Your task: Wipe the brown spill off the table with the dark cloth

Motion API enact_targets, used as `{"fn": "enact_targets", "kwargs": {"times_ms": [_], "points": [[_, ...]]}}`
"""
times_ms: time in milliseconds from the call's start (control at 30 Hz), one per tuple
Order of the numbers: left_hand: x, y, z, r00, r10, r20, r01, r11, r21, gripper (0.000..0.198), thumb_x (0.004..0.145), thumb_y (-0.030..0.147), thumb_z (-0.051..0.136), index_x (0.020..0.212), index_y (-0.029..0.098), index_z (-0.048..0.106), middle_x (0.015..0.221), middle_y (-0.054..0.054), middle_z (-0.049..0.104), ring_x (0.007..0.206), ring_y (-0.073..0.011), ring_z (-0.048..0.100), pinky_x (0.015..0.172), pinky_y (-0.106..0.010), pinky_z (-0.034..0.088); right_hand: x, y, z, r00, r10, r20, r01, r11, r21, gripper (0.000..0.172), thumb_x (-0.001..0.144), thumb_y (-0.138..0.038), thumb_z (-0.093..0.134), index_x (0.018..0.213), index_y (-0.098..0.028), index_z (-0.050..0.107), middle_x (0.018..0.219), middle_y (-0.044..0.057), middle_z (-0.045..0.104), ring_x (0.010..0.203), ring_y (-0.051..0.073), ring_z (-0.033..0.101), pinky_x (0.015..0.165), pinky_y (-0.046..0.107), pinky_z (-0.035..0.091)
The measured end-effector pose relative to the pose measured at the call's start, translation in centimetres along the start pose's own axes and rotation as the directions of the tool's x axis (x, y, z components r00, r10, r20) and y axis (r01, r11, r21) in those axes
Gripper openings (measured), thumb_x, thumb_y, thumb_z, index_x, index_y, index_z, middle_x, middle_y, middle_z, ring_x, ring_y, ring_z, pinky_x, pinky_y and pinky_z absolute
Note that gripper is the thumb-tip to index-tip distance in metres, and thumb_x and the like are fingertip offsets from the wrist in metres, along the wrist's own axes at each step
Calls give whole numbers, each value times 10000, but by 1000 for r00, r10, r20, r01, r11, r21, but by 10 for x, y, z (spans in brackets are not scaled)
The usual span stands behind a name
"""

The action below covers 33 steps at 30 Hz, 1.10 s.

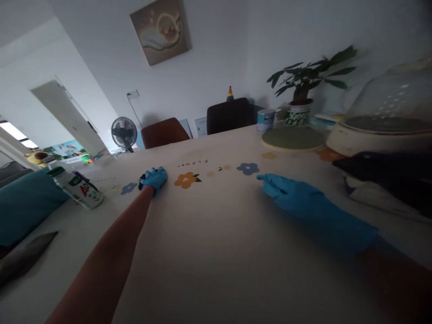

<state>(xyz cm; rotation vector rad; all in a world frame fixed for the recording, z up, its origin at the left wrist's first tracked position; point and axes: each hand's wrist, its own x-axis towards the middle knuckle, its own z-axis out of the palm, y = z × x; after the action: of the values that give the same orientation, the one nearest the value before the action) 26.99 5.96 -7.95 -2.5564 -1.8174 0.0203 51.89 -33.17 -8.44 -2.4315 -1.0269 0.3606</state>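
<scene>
Both of my hands wear blue gloves. My left hand (154, 178) rests low on the pale tablecloth (199, 234), between a blue printed flower and an orange one. Its fingers curl over a small dark thing, of which only black bits show at the left edge. Over the right half of the table, my right hand (286, 191) reaches in with its fingers stretched forward, holding nothing that I can see. The fingertips are close to another blue printed flower (248, 168). The wrist of that glove is blurred.
A white bottle (76, 186) with a green cap stands tilted in view at left. At right are a green round mat (293, 137), a tin (266, 119), a potted plant (299, 111), a clear-domed appliance (388, 108) and a dark cloth-like item (388, 175). Chairs (164, 133) stand behind.
</scene>
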Motion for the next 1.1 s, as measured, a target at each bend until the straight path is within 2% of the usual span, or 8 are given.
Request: {"fn": "enact_targets", "kwargs": {"times_ms": [167,267,400,567,733,900,1000,1100], "points": [[21,47,3,995,101,23,-98,991,-90,740,1184,472,368,1886,278,501,2050,-170,394,1884,-473,360,1461,-828,343,-2,-1,5,1000,-14,9,14,1000,7,664,1240,-480,537,1840,-256,716,1782,146,750,1626,448,752,1440,637,551],[33,88,5,979,200,25,-195,972,-134,726,1171,541,444,1840,269,526,1998,-195,479,1856,-499,375,1469,-850,284,-9,-7,4,1000,4,27,-3,999,-49,642,1249,-453,544,1845,-287,714,1777,125,753,1616,458,756,1439,675,547],[47,153,7,948,317,33,-306,934,-186,715,1170,581,493,1818,284,544,1918,-173,590,1790,-498,436,1476,-874,232,-17,-13,-1,999,29,37,-26,996,-84,603,1244,-421,583,1822,-352,739,1744,89,776,1591,457,775,1426,702,561],[52,239,12,904,427,18,-413,884,-217,718,1238,461,364,1888,180,488,2055,-224,354,1880,-511,285,1477,-905,152,-18,-13,-6,996,38,83,-29,994,-110,589,1241,-420,599,1805,-358,756,1744,91,767,1575,452,787,1392,714,594],[34,302,16,799,601,14,-583,780,-225,724,1280,475,293,1924,210,491,2091,-188,275,1917,-455,265,1531,-829,113,-14,-9,-6,994,56,96,-45,992,-115,600,1226,-436,599,1801,-375,762,1740,90,775,1560,458,799,1359,703,633],[-1,323,17,678,735,30,-718,670,-185,736,1294,495,295,1977,265,446,2104,-134,263,1957,-435,211,1577,-773,86,-13,0,-4,1000,10,12,-8,992,-130,580,1245,-520,547,1757,-412,799,1685,90,822,1478,481,850,1280,742,680],[-26,319,18,609,792,49,-779,609,-152,726,1290,470,333,1988,295,433,2104,-110,267,1965,-436,205,1586,-776,116,-12,3,-7,999,17,-29,-21,986,-165,570,1245,-498,542,1735,-399,814,1682,97,827,1457,481,861,1269,738,682],[-54,302,18,541,839,65,-830,545,-122,713,1287,474,385,1984,335,442,2104,-83,267,1966,-428,214,1589,-770,139,-11,3,-13,998,35,-61,-48,974,-220,589,1278,-474,467,1751,-359,799,1675,111,836,1449,459,866,1277,680,682]]}}
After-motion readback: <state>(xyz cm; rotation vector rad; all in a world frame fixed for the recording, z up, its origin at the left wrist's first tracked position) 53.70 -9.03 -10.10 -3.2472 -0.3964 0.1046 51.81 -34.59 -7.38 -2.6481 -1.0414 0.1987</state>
